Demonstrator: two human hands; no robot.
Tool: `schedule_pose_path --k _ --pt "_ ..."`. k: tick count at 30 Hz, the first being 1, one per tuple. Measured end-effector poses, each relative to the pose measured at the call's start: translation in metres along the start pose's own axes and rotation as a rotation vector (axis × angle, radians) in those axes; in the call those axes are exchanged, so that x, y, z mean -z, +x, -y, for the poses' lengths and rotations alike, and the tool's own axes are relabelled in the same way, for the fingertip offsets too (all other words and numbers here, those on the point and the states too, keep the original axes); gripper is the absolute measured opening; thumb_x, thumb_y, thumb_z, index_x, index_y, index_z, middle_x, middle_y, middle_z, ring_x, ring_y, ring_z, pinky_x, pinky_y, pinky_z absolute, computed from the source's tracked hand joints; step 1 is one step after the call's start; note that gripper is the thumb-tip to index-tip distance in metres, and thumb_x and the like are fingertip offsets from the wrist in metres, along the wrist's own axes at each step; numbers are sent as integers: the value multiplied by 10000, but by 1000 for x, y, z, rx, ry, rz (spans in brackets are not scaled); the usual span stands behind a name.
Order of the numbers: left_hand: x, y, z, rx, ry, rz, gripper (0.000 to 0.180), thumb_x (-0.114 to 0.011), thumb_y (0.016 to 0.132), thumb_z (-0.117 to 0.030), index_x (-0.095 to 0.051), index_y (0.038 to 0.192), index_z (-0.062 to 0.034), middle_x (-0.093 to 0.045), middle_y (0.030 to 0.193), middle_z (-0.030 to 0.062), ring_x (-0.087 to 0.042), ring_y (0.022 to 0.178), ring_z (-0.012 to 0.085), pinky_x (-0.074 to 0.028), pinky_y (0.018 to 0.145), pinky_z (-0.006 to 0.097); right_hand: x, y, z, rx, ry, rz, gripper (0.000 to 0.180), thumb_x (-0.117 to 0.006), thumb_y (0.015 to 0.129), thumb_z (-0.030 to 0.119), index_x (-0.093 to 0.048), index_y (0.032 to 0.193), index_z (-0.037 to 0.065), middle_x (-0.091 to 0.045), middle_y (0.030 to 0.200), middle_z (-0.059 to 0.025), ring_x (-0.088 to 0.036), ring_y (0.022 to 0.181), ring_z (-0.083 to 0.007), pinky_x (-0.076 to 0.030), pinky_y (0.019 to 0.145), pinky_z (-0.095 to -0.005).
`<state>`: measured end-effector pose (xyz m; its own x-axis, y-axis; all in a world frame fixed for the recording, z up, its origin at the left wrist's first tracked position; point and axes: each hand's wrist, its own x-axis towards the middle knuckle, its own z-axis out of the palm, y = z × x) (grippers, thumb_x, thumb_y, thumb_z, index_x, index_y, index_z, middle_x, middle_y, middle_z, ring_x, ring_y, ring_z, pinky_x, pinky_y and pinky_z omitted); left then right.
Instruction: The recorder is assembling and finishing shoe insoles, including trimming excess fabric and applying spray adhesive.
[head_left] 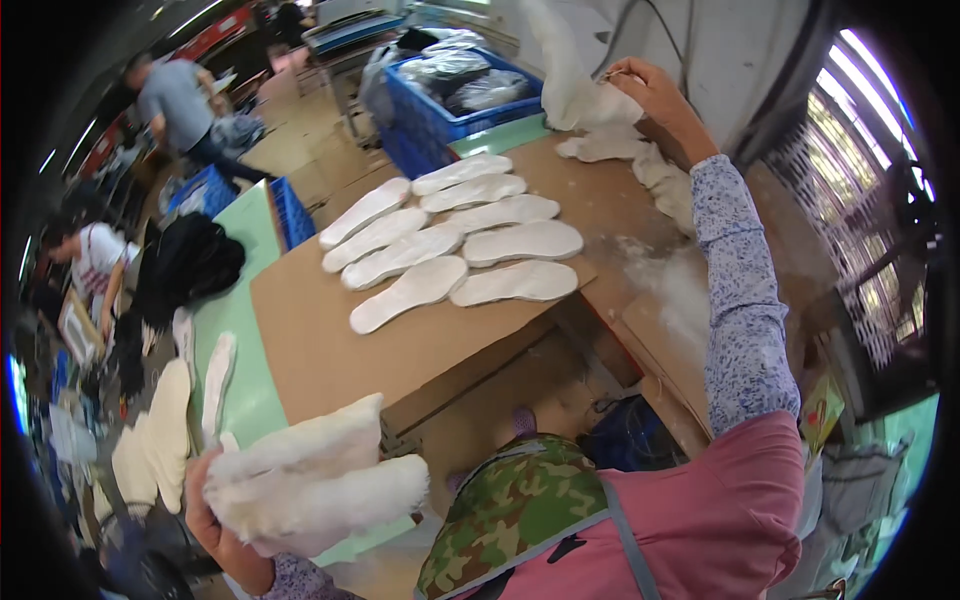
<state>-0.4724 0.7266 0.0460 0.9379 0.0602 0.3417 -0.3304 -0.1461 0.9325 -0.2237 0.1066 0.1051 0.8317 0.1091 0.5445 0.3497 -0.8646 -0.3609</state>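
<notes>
Exposure moderate: daylight glare enters at right through a slatted window [865, 120], thin strip lights [195, 17] show at upper left, and the white insoles [410, 293] near centre read bright, with faint soft shadows on the cardboard sheet [300, 310], while the floor [490, 385] beneath it is dim. White fleece [300, 445] at lower left is pale, pile only partly resolved; a person in a grey shirt [180, 105] at upper left is soft. Fisheye distortion bends the window's slats; black vignetting fills the corners, bluish glare at left edge.
</notes>
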Motion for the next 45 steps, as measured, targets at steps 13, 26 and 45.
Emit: schedule_pose_path --k 13,26,45 --pt "-147 125 14 -108 53 -152 471 -494 911 -124 -409 1353 12 -421 1390 215 -451 1260 316 -380 1061 430 18 -119 -214 -412 31 -186 323 -620 855 205 -581 1124 33 -658 1049 -121 -621 983 -242 -471 844 -348" --pt "-238 269 74 -306 220 159 521 -479 943 -154 -292 1412 -24 -351 1438 253 -405 1305 347 -350 1084 469 -79 -31 -278 -768 846 -684 302 -550 862 146 -598 1139 37 -632 1034 -71 -614 897 -190 -511 745 -321" --pt "-492 333 66 -212 180 305 470 -496 917 -212 -440 1316 30 -527 1296 205 -535 1171 268 -431 997 398 -108 -199 -455 -484 -516 -288 311 -566 718 -7 -617 997 123 -571 1021 -68 -552 1006 -274 -461 756 -405"
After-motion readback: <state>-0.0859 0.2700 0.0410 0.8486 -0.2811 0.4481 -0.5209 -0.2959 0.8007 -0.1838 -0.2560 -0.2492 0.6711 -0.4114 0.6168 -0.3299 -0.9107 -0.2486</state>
